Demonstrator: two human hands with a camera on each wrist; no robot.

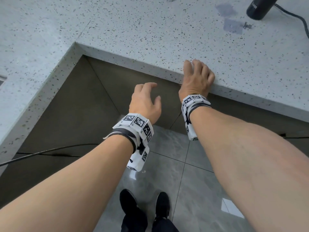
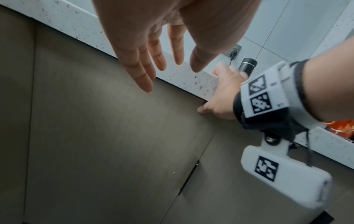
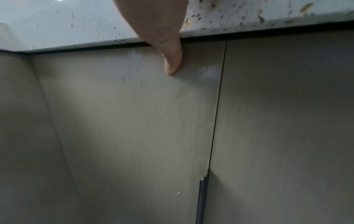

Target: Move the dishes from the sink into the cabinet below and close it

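Left hand, centre of the head view, hovers before the grey-brown cabinet door with fingers straight and spread, holding nothing. Right hand drapes over the speckled countertop edge, fingers lying flat on top, thumb touching the shut door. Upper right: black bottle, white lettering unreadable; sink and dishes unseen.

Running off the top edge of the head view: black bottle on the countertop, label too small for reading. Hiding behind the countertop's front edge: most of the right hand fingertips. Blurring badly at the countertop's right end: something orange, impossible identifying.
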